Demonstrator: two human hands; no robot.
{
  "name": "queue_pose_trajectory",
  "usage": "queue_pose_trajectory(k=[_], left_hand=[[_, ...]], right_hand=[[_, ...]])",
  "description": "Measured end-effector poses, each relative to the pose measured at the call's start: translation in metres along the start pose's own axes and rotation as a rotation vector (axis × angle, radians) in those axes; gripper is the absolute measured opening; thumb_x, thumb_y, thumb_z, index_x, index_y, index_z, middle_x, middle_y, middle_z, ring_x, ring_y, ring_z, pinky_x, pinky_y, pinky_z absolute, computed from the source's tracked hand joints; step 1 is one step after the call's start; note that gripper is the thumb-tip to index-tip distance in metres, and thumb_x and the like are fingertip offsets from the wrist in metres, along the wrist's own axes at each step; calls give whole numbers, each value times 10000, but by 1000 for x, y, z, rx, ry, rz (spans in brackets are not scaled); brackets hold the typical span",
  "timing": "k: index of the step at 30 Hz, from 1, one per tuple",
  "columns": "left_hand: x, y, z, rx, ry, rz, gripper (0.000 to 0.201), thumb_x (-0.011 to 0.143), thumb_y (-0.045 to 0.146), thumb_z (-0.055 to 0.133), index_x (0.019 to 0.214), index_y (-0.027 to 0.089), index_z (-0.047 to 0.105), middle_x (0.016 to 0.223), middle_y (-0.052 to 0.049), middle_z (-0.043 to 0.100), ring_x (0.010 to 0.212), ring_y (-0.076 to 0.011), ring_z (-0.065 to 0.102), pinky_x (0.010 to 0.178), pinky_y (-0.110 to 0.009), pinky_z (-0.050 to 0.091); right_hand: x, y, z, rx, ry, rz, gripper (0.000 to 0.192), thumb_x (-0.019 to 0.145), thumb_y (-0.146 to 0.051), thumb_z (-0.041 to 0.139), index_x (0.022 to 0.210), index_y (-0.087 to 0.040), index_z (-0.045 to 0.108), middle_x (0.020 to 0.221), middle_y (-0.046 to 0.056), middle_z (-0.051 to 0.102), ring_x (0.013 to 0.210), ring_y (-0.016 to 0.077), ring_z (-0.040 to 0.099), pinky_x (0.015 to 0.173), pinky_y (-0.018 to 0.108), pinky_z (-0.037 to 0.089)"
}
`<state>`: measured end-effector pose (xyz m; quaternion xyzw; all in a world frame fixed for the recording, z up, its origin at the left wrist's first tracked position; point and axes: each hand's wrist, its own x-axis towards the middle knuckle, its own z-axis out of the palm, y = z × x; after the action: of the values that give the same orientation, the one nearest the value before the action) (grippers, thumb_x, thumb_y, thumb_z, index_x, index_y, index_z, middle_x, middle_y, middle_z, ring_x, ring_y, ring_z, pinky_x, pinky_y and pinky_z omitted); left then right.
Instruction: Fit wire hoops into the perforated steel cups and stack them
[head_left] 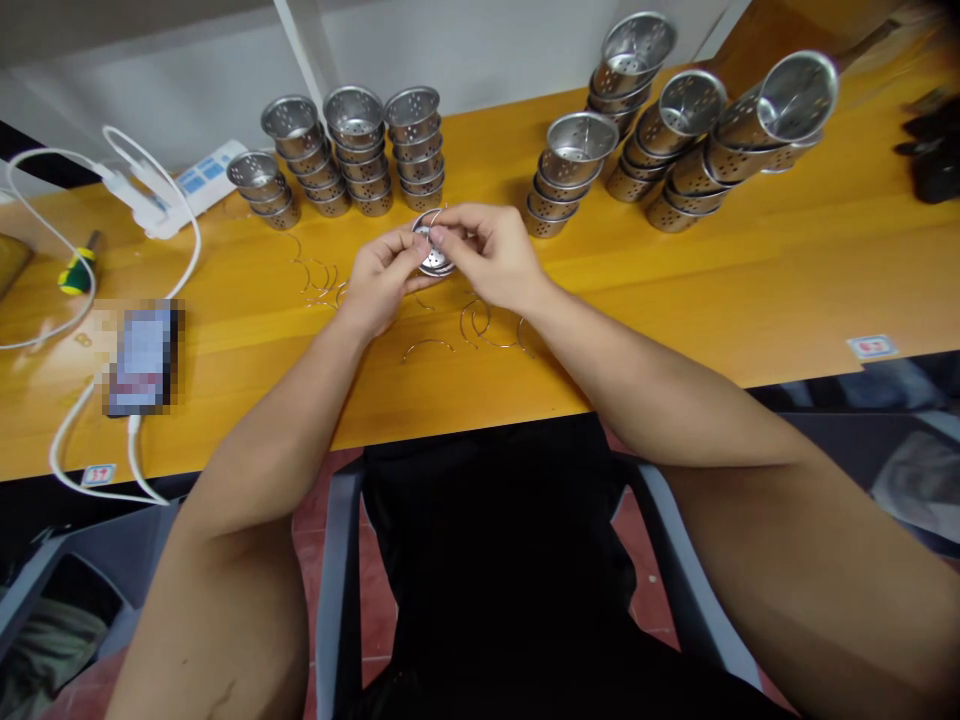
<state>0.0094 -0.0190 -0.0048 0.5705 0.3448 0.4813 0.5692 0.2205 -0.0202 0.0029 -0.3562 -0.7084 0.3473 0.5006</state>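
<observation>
Between my two hands is a small perforated metal cup (435, 262), its open mouth turned toward me. My left hand (381, 275) wraps round its left side, the thumb at the rim. On the other side my right hand (491, 250) pinches a thin curved wire (433, 222) that crosses the cup's mouth; my fingers partly hide where wire and cup meet. Loose curved wires (427, 345) lie on the table below my hands, with more wires (321, 280) beside my left hand.
Stacks of perforated metal cups stand at the back left (355, 150) and back right (574, 175). A white power strip (191, 190) with cables, a phone (142, 360) and a green-yellow screwdriver (78, 272) are on the left. The wooden table's (675, 310) front edge runs below my forearms.
</observation>
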Motion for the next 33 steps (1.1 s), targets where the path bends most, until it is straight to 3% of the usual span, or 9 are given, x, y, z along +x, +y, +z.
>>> queue_pose_trajectory(k=[4, 7, 11, 17, 20, 24, 27, 30, 33], left_hand=[[-3, 3, 5, 18, -29, 9, 620, 869, 761, 1025, 975, 246, 696, 1110, -80, 804, 1104, -282, 830, 1087, -546, 783], [-5, 6, 6, 38, -36, 0, 605, 896, 765, 998, 1043, 253, 710, 1085, -81, 807, 1118, -296, 842, 1092, -549, 781], [-5, 9, 2, 6, -43, 3, 610, 904, 786, 968, 1079, 272, 689, 1161, -75, 824, 1155, -307, 853, 1078, -550, 786], [-2, 3, -4, 74, -3, 79, 830, 761, 823, 1069, 1321, 329, 705, 1375, -83, 816, 1288, -352, 845, 1083, -544, 771], [4, -4, -6, 149, -13, 186, 1016, 638, 821, 1154, 1417, 347, 706, 1484, -92, 797, 1438, -381, 817, 1205, -543, 731], [12, -13, -11, 254, 1, 267, 1176, 693, 881, 1109, 1637, 377, 620, 1690, -125, 703, 1667, -413, 709, 1330, -513, 671], [16, -19, -16, 278, 6, 273, 1330, 661, 866, 1132, 1743, 375, 534, 1697, -152, 690, 1698, -428, 686, 1339, -500, 664], [15, -22, -19, 277, -6, 261, 1241, 652, 821, 1152, 1661, 341, 613, 1666, -149, 706, 1650, -426, 719, 1340, -514, 662], [14, -21, -19, 289, -11, 258, 1057, 671, 748, 1170, 1518, 319, 704, 1611, -132, 729, 1622, -414, 727, 1353, -531, 652]], right_hand=[[1, -11, 2, 183, 3, 45, 799, 857, -1051, 921, 1122, -303, 826, 1184, 106, 899, 1174, 348, 859, 1116, 565, 773], [-2, -21, 1, 238, -2, 128, 799, 797, -1048, 972, 1080, -324, 788, 1055, 72, 861, 962, 305, 843, 875, 506, 808], [-1, -22, -4, 292, 28, 137, 812, 797, -1073, 949, 1075, -340, 738, 926, 32, 813, 692, 249, 750, 559, 439, 695], [15, -7, -11, 417, 177, 61, 768, 804, -984, 1001, 1013, -324, 669, 814, -9, 791, 523, 155, 627, 417, 348, 529], [13, -9, -12, 407, 152, 70, 735, 838, -942, 1023, 1014, -312, 690, 775, -23, 765, 524, 154, 637, 428, 341, 546], [5, -14, -12, 281, 126, 130, 719, 930, -984, 940, 1055, -306, 735, 759, -16, 739, 559, 184, 674, 460, 354, 600], [4, -5, -12, 206, 119, 109, 758, 939, -1042, 875, 1100, -308, 775, 764, 6, 733, 660, 243, 757, 573, 427, 718], [8, 9, -12, 122, 96, 33, 812, 922, -1097, 822, 1154, -319, 810, 824, 40, 756, 808, 312, 823, 785, 555, 800], [9, 20, -16, 13, 78, -19, 825, 957, -1112, 749, 1199, -327, 827, 883, 62, 759, 943, 354, 840, 958, 633, 799]])
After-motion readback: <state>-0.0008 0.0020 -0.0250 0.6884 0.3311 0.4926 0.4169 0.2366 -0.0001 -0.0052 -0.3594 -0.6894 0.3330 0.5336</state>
